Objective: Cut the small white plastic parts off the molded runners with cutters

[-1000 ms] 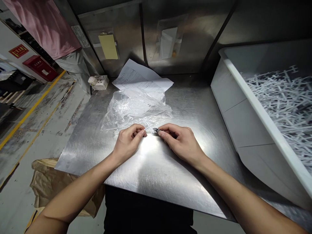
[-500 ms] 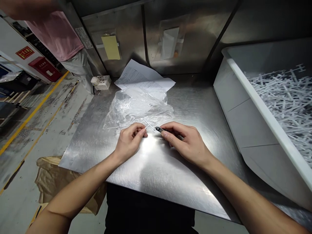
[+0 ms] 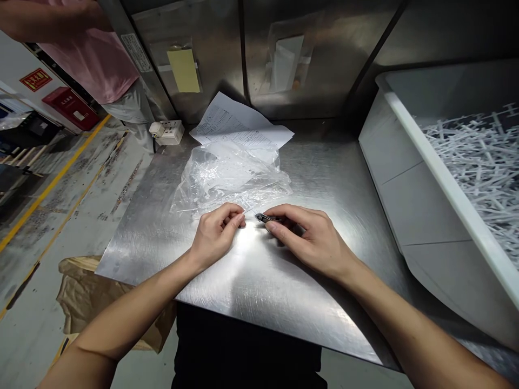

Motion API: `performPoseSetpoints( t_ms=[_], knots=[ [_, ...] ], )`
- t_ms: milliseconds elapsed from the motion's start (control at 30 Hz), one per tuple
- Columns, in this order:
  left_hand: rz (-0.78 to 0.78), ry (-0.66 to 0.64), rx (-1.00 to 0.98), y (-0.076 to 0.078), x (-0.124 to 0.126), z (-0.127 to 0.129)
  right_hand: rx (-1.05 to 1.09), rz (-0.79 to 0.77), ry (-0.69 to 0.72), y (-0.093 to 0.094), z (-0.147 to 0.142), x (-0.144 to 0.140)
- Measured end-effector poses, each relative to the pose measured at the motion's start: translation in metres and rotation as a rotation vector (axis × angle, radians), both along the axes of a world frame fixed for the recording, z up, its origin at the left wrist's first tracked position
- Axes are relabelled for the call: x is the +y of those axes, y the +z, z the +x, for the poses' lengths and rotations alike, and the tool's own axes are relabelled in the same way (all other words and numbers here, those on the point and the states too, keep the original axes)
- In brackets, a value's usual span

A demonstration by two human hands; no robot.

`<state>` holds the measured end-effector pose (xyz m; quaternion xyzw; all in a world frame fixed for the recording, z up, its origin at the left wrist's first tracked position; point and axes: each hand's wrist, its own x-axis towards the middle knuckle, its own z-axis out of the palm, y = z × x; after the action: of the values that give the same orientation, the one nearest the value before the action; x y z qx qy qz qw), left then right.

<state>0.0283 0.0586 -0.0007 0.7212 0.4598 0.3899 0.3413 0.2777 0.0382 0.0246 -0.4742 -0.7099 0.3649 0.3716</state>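
Over scratched metal point(image 3: 284, 302), slim white stick point(image 3: 246, 211), dark tool point(image 3: 263, 218)

Two hands point(image 3: 217, 232) point(image 3: 310, 235), one black tool point(image 3: 263, 218), one bin point(image 3: 430, 216), one plug point(image 3: 157, 129), one yellow slip point(image 3: 184, 70)

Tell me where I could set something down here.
Bare patches on the table: between the plastic bag and the grey bin; and between the hands and the near edge. Crowded: beyond the hands, where bag and paper lie.
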Motion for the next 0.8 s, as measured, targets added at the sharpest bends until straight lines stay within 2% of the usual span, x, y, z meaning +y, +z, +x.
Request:
performPoseSetpoints(
  t_ms=[567,667,800],
  knots=[
    [0.117,-0.02,0.061,0.001,-0.001,-0.002,-0.051,0.067,0.052,0.006,0.005,0.0],
    [0.125,-0.022,0.082,0.001,-0.002,-0.002,-0.017,0.021,0.041,0.003,0.004,0.0],
    [0.098,-0.012,0.093,0.0,-0.002,-0.001,0.078,-0.12,-0.024,-0.006,-0.001,0.001]
  ],
)
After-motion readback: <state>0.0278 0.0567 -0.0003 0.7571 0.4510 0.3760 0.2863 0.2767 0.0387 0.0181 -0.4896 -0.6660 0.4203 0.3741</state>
